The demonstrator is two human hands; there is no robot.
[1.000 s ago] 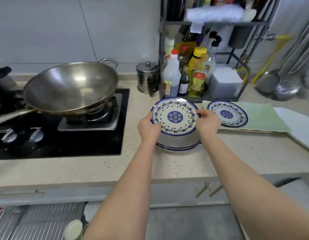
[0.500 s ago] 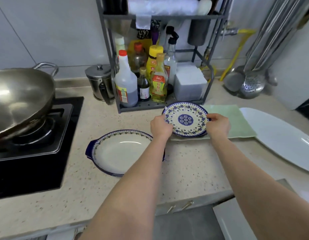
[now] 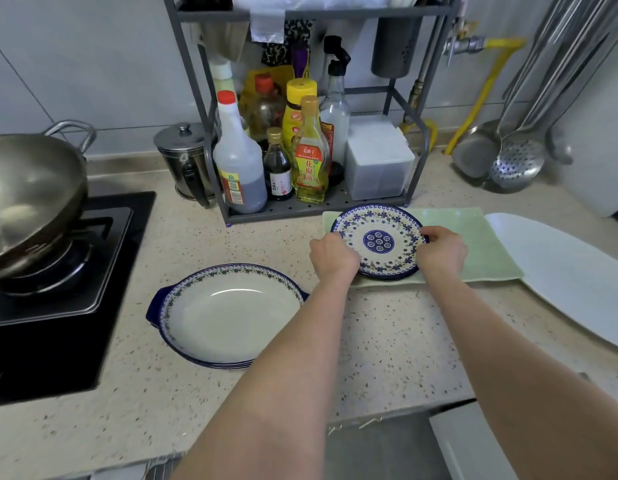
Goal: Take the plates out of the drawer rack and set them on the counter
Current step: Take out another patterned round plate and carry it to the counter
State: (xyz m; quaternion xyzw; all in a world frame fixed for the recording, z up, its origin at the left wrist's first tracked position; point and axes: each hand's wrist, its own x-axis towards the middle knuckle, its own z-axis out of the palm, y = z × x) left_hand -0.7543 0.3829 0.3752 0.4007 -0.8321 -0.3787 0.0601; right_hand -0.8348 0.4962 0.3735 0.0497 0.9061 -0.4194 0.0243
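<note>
Both hands, left hand [image 3: 333, 257] and right hand [image 3: 441, 252], grasp the small patterned plate [image 3: 378, 241] by opposite rims; glazed ceramic looks stiff, slippery, breakable.

Home kitchen (wok [image 3: 30, 199], stove [image 3: 58, 271])

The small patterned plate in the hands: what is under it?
Under the small plate lies a green mat on the counter. Whether another plate sits beneath cannot be seen; the plate and both hands, left and right, cover that spot.
</note>
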